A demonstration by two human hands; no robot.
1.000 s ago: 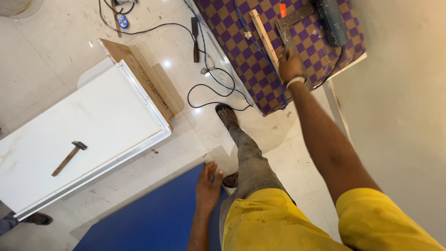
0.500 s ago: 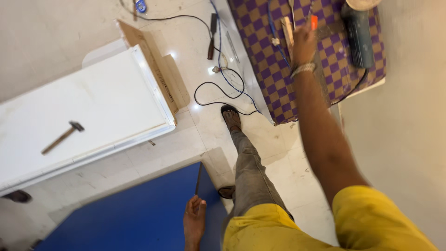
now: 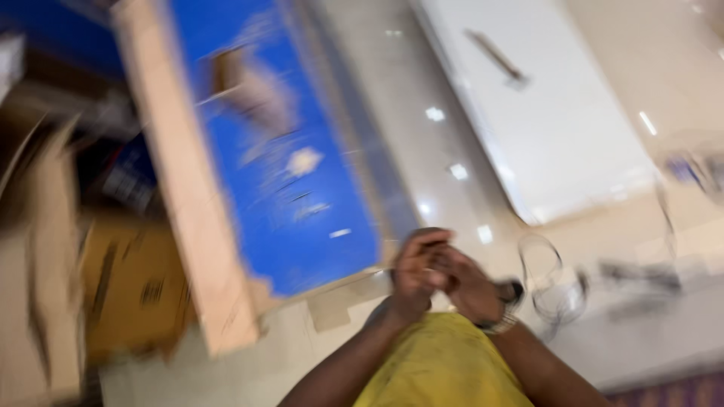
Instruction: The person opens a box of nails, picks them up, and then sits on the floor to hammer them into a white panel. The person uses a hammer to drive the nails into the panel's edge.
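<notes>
Glossy pale tiled floor [image 3: 422, 173] mirrors bright ceiling lights.

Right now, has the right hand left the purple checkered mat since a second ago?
Yes. The right hand now meets the left hand beside the blue panel.

Bright, heavily motion-blurred; ceiling-light glare on glossy floor [image 3: 452, 173]
</notes>
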